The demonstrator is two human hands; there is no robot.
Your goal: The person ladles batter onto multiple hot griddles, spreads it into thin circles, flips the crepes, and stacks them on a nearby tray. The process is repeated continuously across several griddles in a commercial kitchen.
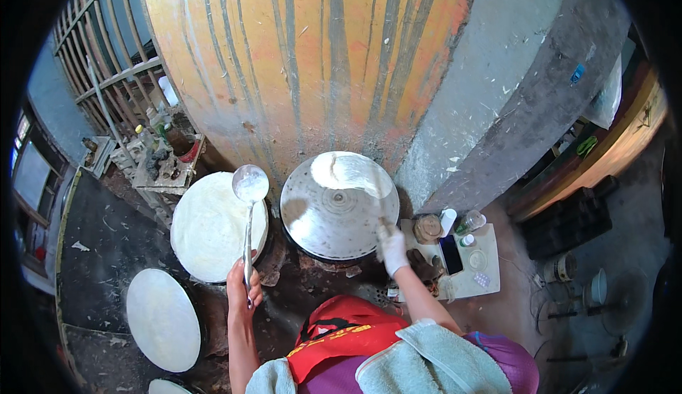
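My left hand grips the handle of a metal ladle. Its whitish-coated bowl is over the left griddle, where a pale round sheet lies. A gloved hand, my right hand, is at the right rim of a round metal griddle. It appears closed around a slim spreading tool, blurred by motion. White batter lies in a thick smear along the griddle's far side, its right end drawn out towards that tool. Bare metal shows over the griddle's middle and near side.
Another griddle with a pale sheet stands at lower left, and part of one more below it. At right, a small table bears a phone, jars and bottles. A stained wall rises behind; a cluttered shelf stands left.
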